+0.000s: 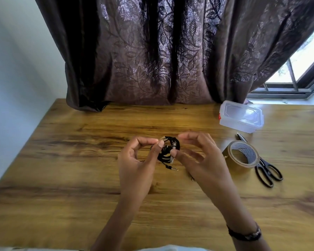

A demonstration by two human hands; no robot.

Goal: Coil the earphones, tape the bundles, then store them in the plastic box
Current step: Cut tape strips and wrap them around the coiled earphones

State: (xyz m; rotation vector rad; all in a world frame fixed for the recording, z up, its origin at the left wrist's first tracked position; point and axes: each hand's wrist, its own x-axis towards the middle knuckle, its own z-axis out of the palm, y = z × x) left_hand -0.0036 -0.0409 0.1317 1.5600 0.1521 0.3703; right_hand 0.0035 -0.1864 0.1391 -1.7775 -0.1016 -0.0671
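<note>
A dark brown curtain (152,51) with a leaf pattern hangs behind the far edge of the wooden desk (62,169), its hem resting on the wood; a strip of window (301,60) shows past it on the right.

Near the far right corner of the desk sits a clear plastic box (241,116) with its lid on. No label can be read on it. Closer to the right edge lies a roll of brown tape (240,153); there is fine print on the inside of its core, too small to make out. A pair of black-handled scissors (265,169) lies just beside the roll, partly under it.

Above the middle of the desk the person holds both hands up together. The left hand (134,163) pinches the coiled black earphones (168,151) between thumb and forefinger on the bundle's left side. The right hand (201,160) pinches the bundle's right side with thumb and a fingertip, the other fingers curved loosely above it. A pale bit of tape seems to show at the top of the coil. The plug (172,168) dangles below the bundle. A dark band (245,234) circles the right wrist.
</note>
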